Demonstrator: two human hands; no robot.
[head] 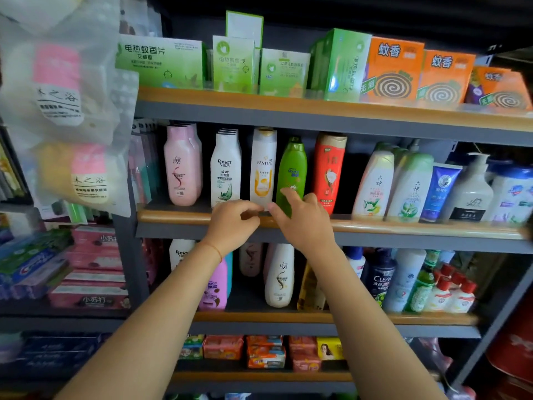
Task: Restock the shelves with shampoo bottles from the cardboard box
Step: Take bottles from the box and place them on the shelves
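— Head view puts us in front of the shelves (pixel 288 217), both arms stretched up to the middle one. Where do we see the hands?

— At the wooden front lip of that shelf. Our left hand (pixel 230 223) has its fingers curled, tips at the lip just below the Pantene bottle (pixel 263 166). Our right hand (pixel 302 217) sits just beside it, thumb pointing toward the left hand, fingers curled up against the base of the green bottle (pixel 292 171).

— Is the right hand gripping the green bottle?

— The fingers bend round its lower front, touching it; we cannot tell how firm the hold is. The left hand seems to pinch something small and dark at the lip, but we cannot tell what it is.

— And the shampoo bottles?

— Standing upright in a row on the middle shelf: pink bottle (pixel 181 168), white Raclen bottle (pixel 225 171), Pantene, green, then a red bottle (pixel 328 171), each near its neighbour. More bottles stand on the shelf below, partly behind our forearms.

— Anything above?

— Green boxes (pixel 161 62) and orange boxes (pixel 392 70) on the top shelf. Plastic bags (pixel 66 96) hang at upper left.
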